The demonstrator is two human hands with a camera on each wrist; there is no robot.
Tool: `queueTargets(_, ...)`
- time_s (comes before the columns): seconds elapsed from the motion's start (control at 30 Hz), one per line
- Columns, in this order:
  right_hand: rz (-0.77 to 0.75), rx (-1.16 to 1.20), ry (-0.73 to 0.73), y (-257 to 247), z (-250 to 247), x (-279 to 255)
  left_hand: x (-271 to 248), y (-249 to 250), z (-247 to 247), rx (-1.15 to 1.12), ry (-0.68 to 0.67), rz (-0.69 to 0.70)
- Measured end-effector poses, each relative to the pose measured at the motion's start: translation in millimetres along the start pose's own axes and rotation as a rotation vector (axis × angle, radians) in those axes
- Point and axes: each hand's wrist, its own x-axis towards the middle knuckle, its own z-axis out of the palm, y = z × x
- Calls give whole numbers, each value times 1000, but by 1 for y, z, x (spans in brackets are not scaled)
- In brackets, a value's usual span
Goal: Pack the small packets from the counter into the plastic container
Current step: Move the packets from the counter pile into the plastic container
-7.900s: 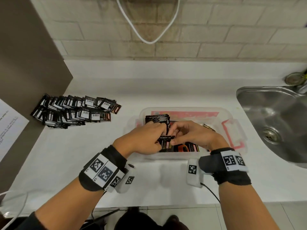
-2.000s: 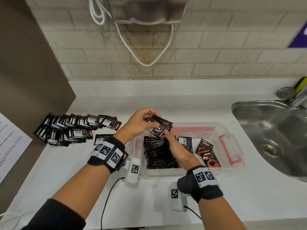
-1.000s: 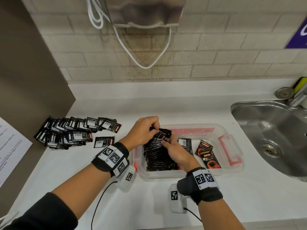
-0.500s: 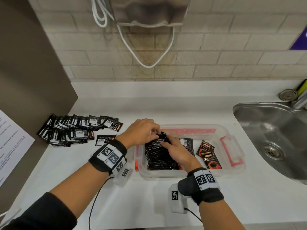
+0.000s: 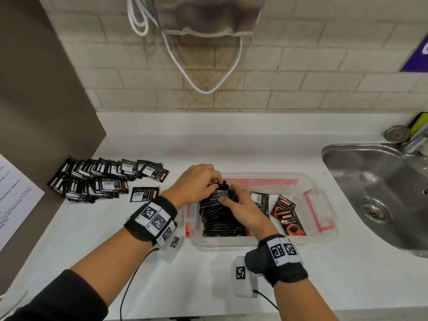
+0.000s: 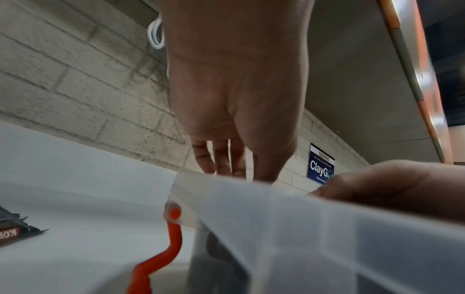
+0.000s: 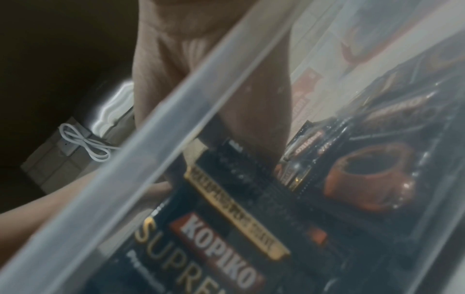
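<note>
A clear plastic container (image 5: 322, 237) with red latches sits mid-counter. A row of black packets (image 5: 217, 221) stands on edge in its left half. My left hand (image 5: 216, 181) pinches a packet at the row's far end, its fingertips (image 6: 216, 167) dipping behind the rim (image 6: 276, 201). My right hand (image 5: 228, 193) grips the tops of the row between thumb and fingers. Three loose packets (image 5: 287, 216) lie in the right half. A pile of packets (image 5: 99, 179) and one single packet (image 5: 143, 194) lie on the counter to the left. Through the container wall, printed packets (image 7: 216, 248) show close up.
A steel sink (image 5: 379, 193) lies right of the container. A brown panel (image 5: 34, 100) with a paper sheet bounds the left side. A white cable (image 5: 203, 86) hangs from a wall unit above. White counter (image 5: 208, 149) runs behind the container.
My left hand brought a packet down from above the container and pushed it into the far end of the row. The right hand stayed on the row.
</note>
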Motion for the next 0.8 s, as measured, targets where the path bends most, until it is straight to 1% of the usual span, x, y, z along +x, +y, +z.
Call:
queueTargets(0.13,-9,10,123,2,-4,0,-6,-3,2,46,17,9)
queueTargets(0.17,-10,2,130,2,-4,0,-8,-4,3,66,22,7)
queueTargets(0.2,-11,7,113,1,-3,-1,-10,-5,4,82,30,-3)
queueTargets(0.27,4,30,22,-1,0,-3,-13,-8,7,95,51,-33)
queueTargets(0.33,19,18,-40,-3,2,-5,-16,-8,11,69,46,-58)
queueTargets(0.37,25,11,-49,-2,2,-5,-17,-9,13,44,38,-62)
queueTargets(0.5,21,-45,1,-4,3,-3,-23,-11,19,-24,56,-43)
queueTargets(0.57,71,-103,-43,-5,5,-3,-27,-11,24,-8,60,-28)
queueTargets(0.63,95,-106,-89,-6,6,-3,-29,-10,27,8,70,-17)
queueTargets(0.7,77,-56,-65,-5,5,-2,-30,-10,29,-6,96,-11)
queueTargets(0.77,46,-30,24,-7,4,-4,-32,-12,28,-61,139,-9)
queueTargets(0.8,26,-40,92,-9,5,-5,-34,-13,27,-97,164,-12)
